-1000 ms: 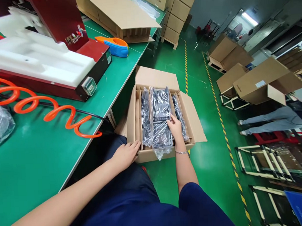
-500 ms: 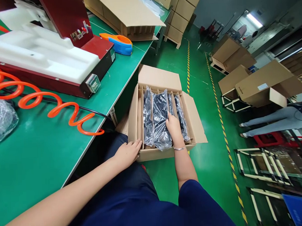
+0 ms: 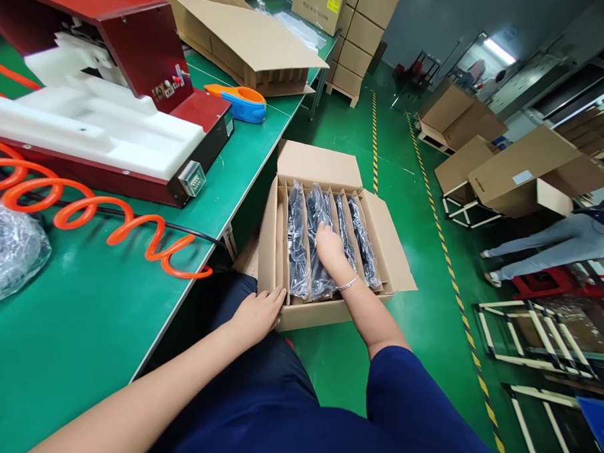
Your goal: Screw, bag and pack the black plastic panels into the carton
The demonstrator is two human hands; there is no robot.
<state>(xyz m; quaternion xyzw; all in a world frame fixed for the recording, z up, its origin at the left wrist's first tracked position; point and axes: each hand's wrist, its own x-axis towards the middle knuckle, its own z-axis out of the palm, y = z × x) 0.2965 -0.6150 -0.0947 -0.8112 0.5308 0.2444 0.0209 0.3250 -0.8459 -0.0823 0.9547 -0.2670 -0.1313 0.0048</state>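
An open cardboard box point(image 3: 316, 315) with upright cardboard dividers sits in front of me, beside the bench. Several black items in clear plastic bags stand on edge in its slots. Inside, my right hand point(image 3: 330, 247) is closed on the top of one bagged black item point(image 3: 321, 279), its fingers partly hidden; the item stands upright between dividers. To its left is another bagged black item point(image 3: 297, 247). My left hand point(image 3: 258, 315) holds the near left corner of the box, fingers over the rim.
On the green bench point(image 3: 86, 316) at left are a red machine with a white bed point(image 3: 143, 140), a coiled orange hose point(image 3: 122, 228), a blue and orange tape dispenser point(image 3: 244, 105), a plastic-wrapped bundle point(image 3: 12, 246) and another carton point(image 3: 254, 41). A person's legs point(image 3: 557, 242) show at right.
The bagged item under my right hand was tilted with its broad face showing; now it stands upright in its slot. My right hand moved slightly left. My left hand stayed on the box.
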